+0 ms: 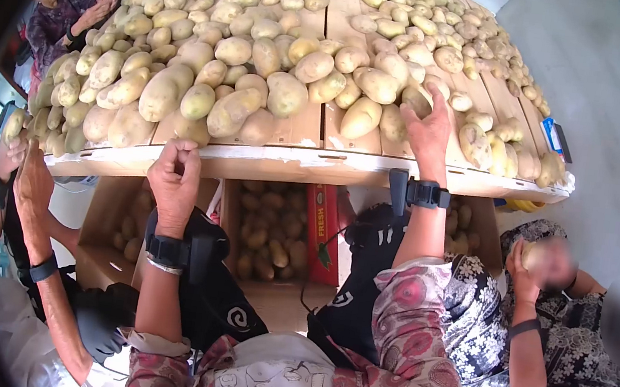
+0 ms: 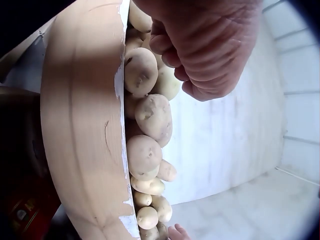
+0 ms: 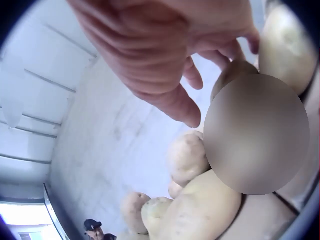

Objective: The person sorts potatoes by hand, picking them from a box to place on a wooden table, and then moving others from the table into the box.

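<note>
My left hand (image 1: 174, 181) is at the table's front edge with its fingers curled in, just below a greenish potato (image 1: 192, 129). The left wrist view shows the same curled fingers beside several pale potatoes (image 2: 153, 119) lined along the edge, with no potato visible inside them. Further right, my right hand (image 1: 429, 135) reaches over the table, its fingers extended and the thumb apart. It is beside a brownish potato (image 1: 416, 101) and a longer yellow one (image 1: 362, 119). In the right wrist view, the fingertips overlap a dark potato (image 3: 232, 75); a blurred patch hides part of the potatoes.
Potatoes cover much of the slatted wooden table (image 1: 370, 142). Below its edge stand cardboard boxes (image 1: 267, 290) of potatoes. Another person's hand (image 1: 35, 179) is at the left edge; a person at the right holds a potato (image 1: 528, 255). A blue-and-black object (image 1: 557, 139) lies at the table's right corner.
</note>
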{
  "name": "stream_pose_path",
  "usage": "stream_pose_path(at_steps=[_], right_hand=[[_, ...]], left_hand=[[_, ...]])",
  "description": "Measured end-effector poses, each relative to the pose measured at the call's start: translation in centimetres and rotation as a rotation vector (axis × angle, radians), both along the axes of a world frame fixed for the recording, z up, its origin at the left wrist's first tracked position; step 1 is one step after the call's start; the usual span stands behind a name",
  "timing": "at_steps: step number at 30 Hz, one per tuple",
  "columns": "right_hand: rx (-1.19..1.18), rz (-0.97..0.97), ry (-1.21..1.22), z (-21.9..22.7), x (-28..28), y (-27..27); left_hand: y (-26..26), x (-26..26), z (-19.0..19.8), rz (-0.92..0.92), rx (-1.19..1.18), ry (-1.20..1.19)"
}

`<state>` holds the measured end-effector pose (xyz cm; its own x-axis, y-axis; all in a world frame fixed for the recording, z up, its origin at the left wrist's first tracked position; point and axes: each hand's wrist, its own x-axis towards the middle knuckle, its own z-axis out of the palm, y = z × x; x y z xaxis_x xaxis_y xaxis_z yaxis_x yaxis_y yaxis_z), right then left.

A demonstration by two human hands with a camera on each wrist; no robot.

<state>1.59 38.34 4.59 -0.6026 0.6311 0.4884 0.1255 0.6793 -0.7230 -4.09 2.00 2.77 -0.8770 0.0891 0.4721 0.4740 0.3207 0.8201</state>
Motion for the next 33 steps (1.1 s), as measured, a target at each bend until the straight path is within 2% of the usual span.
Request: stream_pose_path(at_steps=[2, 4, 6, 7, 8, 10, 12, 13, 15, 16, 18, 20, 21, 22, 23, 24, 26, 28, 29, 31, 32, 33], right_hand=[[0.119, -0.05, -0.234, -0.6, -1.1, 0.6], [0.13, -0.039, -0.241, -0.8, -1.5, 1.0], [0.121, -0.074, -0.346, -0.3, -1.3, 1.1], [0.209, -0.074, -0.304, -0.9, -1.6, 1.5], [0.197, -0.064, -0.317, -0.6, -1.7, 1.7], [0.06, -0.05, -0.251, 0.1, -1.3, 0.7], [0.186, -0.01, 0.216, 0.4, -0.9, 0.4], [0.181, 0.006, 0.21, 0.7, -0.7, 0.1], [-0.297, 0.276, 0.466, 1.4, 0.2, -1.5], [-0.995, 0.727, 0.622, 1.7, 1.4, -3.0], [-1.215, 0.711, 0.485, 0.0, 1.8, -5.2], [-1.232, 0.7, 0.461, -0.2, 2.2, -8.3], [-1.285, 0.714, 0.458, 0.3, 2.4, -10.1], [-1.432, 0.776, 0.46, 0.1, 2.4, -11.7], [-1.411, 0.854, 0.397, -0.4, 2.5, -13.2], [-1.437, 0.85, 0.364, -0.7, 2.4, -15.0], [-1.636, 0.826, 0.361, -1.7, 2.2, -18.2], [-1.685, 0.786, 0.302, -2.6, 2.4, -20.5], [-1.676, 0.806, 0.285, -3.0, 2.5, -21.4], [-1.603, 0.789, 0.184, -3.7, 2.8, -22.6], [-1.605, 0.786, 0.18, -3.9, 2.8, -22.7], [-1.477, 0.821, 0.179, -4.1, 2.5, -22.7]], left_hand=[[0.1, -0.1, -0.3, 0.009, -0.014, 0.026], [-0.2, -0.4, -0.3, 0.019, -0.034, 0.049], [-0.1, -0.5, -0.7, 0.032, -0.061, 0.08], [0.1, -0.5, -0.6, 0.062, -0.07, 0.085], [0.4, -0.7, -0.6, 0.067, -0.084, 0.072], [0.1, -0.5, -1.0, 0.076, 0.004, 0.092], [0.0, -0.5, -0.8, 0.048, -0.013, 0.134], [-0.2, -0.5, -1.2, 0.056, 0.009, 0.138], [-0.2, -0.3, -1.1, 0.028, 0.036, 0.074], [-0.3, -0.1, -1.1, 0.037, 0.007, 0.081], [-0.7, 0.1, -0.9, -0.019, -0.035, 0.074], [-1.0, 0.9, -1.1, -0.079, -0.069, 0.068], [-0.9, 1.1, -1.2, -0.18, 0.001, -0.016], [-1.0, 1.1, -1.2, -0.283, 0.069, -0.095], [-1.3, 1.3, -1.6, -0.364, 0.065, -0.187], [-1.1, 2.0, -1.3, -0.474, 0.164, -0.327], [-1.5, 2.4, -1.3, -0.656, 0.221, -0.602], [-1.5, 3.1, 0.3, -0.844, 0.193, -0.884], [-1.4, 3.4, 0.4, -0.837, 0.193, -0.884], [-1.1, 4.0, 0.2, -0.982, 0.217, -1.093], [-0.9, 4.1, -0.1, -0.98, 0.22, -1.097], [-0.8, 4.0, -0.6, -1.012, 0.272, -1.101]])
